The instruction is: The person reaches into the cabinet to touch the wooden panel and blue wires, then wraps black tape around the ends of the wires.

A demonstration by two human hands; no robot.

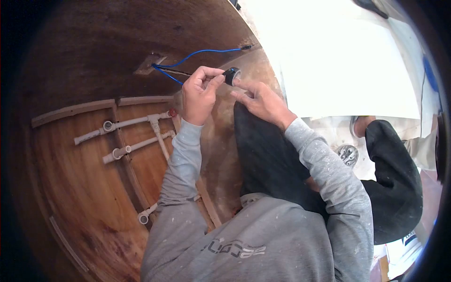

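A roll of black electrical tape [230, 75] is held between my hands, its pale core facing right. My left hand [199, 94] is closed, thumb and forefinger pinched at the tape's left side. On the right side of the roll, the fingers of my right hand [265, 101] hold it, a fingertip at the core. Blue wires [202, 50] come out of a cutout [150, 64] in the dark wood panel. One ends in a black tip [246, 47]; another runs down behind my left hand, where its end is hidden.
White pipes [134, 123] with a red valve handle [172, 113] run along the wooden framing [127, 169] at left. A large white sheet [347, 61] lies at upper right. Near my foot is a round metal disc with holes [348, 155]. My bent legs [272, 145] fill the middle.
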